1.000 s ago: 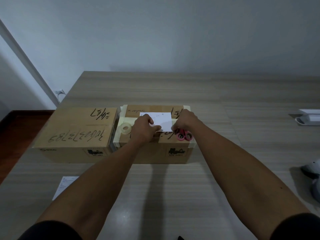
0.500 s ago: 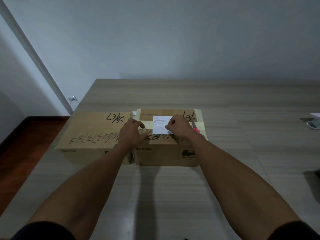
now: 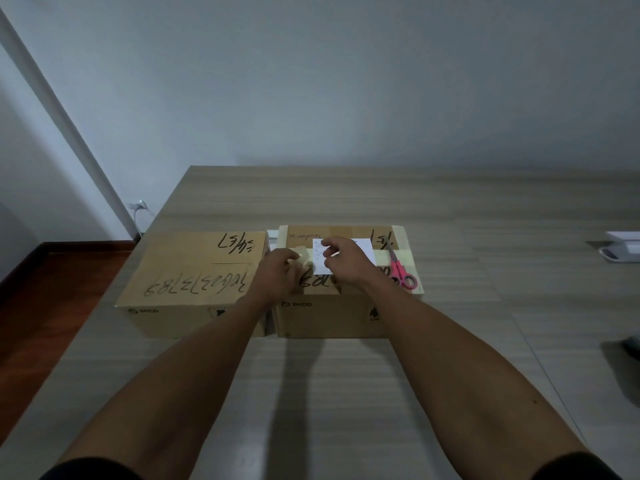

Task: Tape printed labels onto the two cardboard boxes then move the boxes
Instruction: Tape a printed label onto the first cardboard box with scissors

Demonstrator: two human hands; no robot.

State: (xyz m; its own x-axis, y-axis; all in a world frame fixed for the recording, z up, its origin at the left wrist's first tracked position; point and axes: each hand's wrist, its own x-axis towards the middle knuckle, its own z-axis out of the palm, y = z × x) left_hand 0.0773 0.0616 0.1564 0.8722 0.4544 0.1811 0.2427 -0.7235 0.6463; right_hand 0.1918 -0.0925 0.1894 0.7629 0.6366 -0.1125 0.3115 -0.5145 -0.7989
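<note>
Two cardboard boxes stand side by side on the table, the left box (image 3: pixel 194 268) bearing black handwriting and the right box (image 3: pixel 325 317) partly under my hands. A white printed label (image 3: pixel 363 247) lies on top of the right box. My left hand (image 3: pixel 280 271) grips a roll of clear tape (image 3: pixel 302 258) at the label's left edge. My right hand (image 3: pixel 341 259) rests on the label, fingers pinched near the tape's end. Pink-handled scissors (image 3: pixel 400 273) lie on the right box beside my right wrist.
The wooden table (image 3: pixel 450 341) stretches right and toward me. A white device (image 3: pixel 621 244) sits at the far right edge, and a dark object (image 3: pixel 632 348) lies below it. A wall stands behind the table; wooden floor shows at left.
The view has tilted up and the scissors are uncovered. My left hand moved onto the tape roll, and my right hand shifted left across the label.
</note>
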